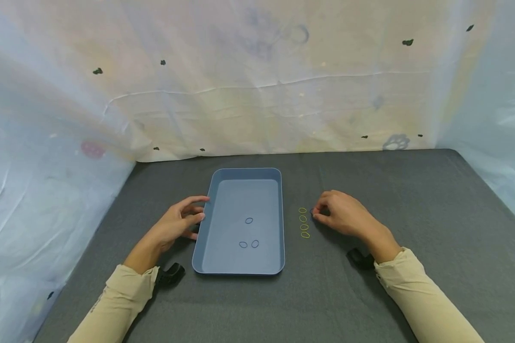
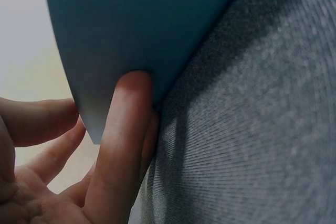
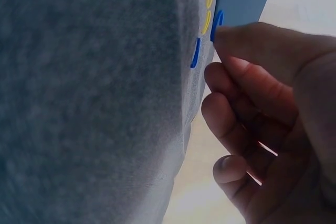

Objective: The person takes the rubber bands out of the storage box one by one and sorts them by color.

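Note:
My right hand [image 1: 347,214] pinches a blue rubber band [image 3: 217,26] between thumb and index finger, the other fingers curled loosely. In the right wrist view, a second blue band [image 3: 196,53] lies on the cloth beside it; the hand hides it in the head view. Several yellow rubber bands [image 1: 303,227] lie in a column just left of that hand. My left hand [image 1: 176,221] rests against the left side of a blue tray [image 1: 282,224], its fingertips at the rim and outer wall. Inside the tray are three dark blue bands [image 1: 249,220], apart from one another.
A dark grey cloth [image 1: 240,305] covers the table. Black wrist straps [image 1: 170,275] show below both forearms. A pale patterned curtain [image 1: 257,114] hangs along the back edge and both sides.

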The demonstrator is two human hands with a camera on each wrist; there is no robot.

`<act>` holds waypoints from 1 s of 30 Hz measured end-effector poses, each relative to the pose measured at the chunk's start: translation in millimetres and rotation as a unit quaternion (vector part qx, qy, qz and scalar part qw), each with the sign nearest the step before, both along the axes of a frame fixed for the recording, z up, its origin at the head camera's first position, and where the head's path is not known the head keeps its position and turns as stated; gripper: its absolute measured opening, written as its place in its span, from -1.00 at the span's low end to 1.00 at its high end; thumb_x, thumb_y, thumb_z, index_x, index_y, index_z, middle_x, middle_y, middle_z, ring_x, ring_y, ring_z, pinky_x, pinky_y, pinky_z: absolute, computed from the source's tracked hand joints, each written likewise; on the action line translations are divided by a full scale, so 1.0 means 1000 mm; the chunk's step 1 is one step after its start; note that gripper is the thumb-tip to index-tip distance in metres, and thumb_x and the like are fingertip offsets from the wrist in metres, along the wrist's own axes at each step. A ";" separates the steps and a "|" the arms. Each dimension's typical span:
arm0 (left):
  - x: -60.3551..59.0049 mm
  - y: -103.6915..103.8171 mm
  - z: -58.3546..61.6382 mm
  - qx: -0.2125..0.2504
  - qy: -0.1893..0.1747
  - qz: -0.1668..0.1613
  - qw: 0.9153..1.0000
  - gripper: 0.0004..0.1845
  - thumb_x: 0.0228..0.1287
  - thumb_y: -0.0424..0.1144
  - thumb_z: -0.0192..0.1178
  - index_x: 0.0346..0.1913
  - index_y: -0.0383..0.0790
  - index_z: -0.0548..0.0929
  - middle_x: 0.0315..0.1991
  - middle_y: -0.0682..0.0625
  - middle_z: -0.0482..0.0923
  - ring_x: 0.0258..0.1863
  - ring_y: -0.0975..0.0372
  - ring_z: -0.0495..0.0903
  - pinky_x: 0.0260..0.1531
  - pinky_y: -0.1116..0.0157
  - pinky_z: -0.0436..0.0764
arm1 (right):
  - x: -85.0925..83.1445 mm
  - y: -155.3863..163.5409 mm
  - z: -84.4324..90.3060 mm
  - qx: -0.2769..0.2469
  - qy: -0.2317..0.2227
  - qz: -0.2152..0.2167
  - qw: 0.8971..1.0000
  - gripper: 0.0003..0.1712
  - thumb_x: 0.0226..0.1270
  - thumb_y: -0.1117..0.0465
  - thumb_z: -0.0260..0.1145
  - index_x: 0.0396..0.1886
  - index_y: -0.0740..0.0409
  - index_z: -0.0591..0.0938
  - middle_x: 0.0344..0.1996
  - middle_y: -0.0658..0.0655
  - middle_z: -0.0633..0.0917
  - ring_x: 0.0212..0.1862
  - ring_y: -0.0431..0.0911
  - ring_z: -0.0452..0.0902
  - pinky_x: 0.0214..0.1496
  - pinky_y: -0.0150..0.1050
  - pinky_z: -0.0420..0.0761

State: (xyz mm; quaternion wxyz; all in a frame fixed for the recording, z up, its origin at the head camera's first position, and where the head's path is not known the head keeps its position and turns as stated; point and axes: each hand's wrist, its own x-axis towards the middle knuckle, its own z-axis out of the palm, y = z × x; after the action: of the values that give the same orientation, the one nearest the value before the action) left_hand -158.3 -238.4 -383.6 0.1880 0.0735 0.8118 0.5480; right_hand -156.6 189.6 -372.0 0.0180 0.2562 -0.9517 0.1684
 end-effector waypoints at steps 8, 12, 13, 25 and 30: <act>-0.003 0.001 -0.001 0.001 0.001 -0.001 1.000 -0.44 0.51 -0.21 0.11 0.50 -0.08 0.27 0.36 -0.34 0.26 0.30 -0.21 0.34 -0.21 0.06 0.75 | 0.000 0.001 -0.001 0.002 -0.006 -0.007 1.000 -0.93 0.29 0.17 0.42 -0.41 -0.06 0.75 -0.33 -0.08 0.68 -0.26 -0.14 0.53 -0.19 -0.11 0.56; -0.003 0.000 -0.001 0.000 -0.001 0.000 1.000 -0.43 0.51 -0.18 0.12 0.50 -0.07 0.27 0.36 -0.34 0.27 0.30 -0.20 0.34 -0.21 0.06 0.75 | 0.000 0.000 0.000 0.003 -0.007 -0.009 1.000 -0.93 0.29 0.18 0.41 -0.41 -0.06 0.75 -0.33 -0.07 0.69 -0.26 -0.13 0.54 -0.18 -0.11 0.56; -0.003 0.000 -0.001 0.000 -0.002 0.000 1.000 -0.43 0.51 -0.18 0.12 0.50 -0.07 0.27 0.36 -0.34 0.27 0.30 -0.20 0.34 -0.20 0.06 0.75 | 0.000 0.000 0.000 0.003 -0.008 -0.011 1.000 -0.93 0.29 0.18 0.41 -0.41 -0.06 0.75 -0.33 -0.07 0.69 -0.25 -0.13 0.54 -0.18 -0.11 0.56; -0.001 0.000 -0.001 0.001 0.000 0.004 1.000 -0.44 0.51 -0.20 0.12 0.49 -0.07 0.28 0.35 -0.35 0.28 0.30 -0.22 0.34 -0.22 0.06 0.75 | 0.000 -0.002 -0.001 0.008 -0.003 -0.014 1.000 -0.96 0.28 0.17 0.43 -0.38 -0.03 0.77 -0.30 -0.06 0.70 -0.22 -0.10 0.58 -0.16 -0.07 0.59; -0.001 0.000 -0.001 0.002 -0.002 0.006 1.000 -0.44 0.50 -0.20 0.12 0.49 -0.08 0.28 0.35 -0.34 0.28 0.29 -0.20 0.35 -0.22 0.06 0.75 | 0.000 -0.003 0.000 0.011 -0.004 -0.012 1.000 -0.96 0.28 0.16 0.43 -0.38 -0.03 0.77 -0.30 -0.05 0.70 -0.23 -0.10 0.58 -0.16 -0.07 0.59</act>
State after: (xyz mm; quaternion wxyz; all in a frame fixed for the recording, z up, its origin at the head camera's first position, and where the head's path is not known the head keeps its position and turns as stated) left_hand -159.2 -238.4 -384.6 0.1862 0.0682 0.8105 0.5512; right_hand -156.7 186.9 -372.4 0.0137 0.2445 -0.9565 0.1587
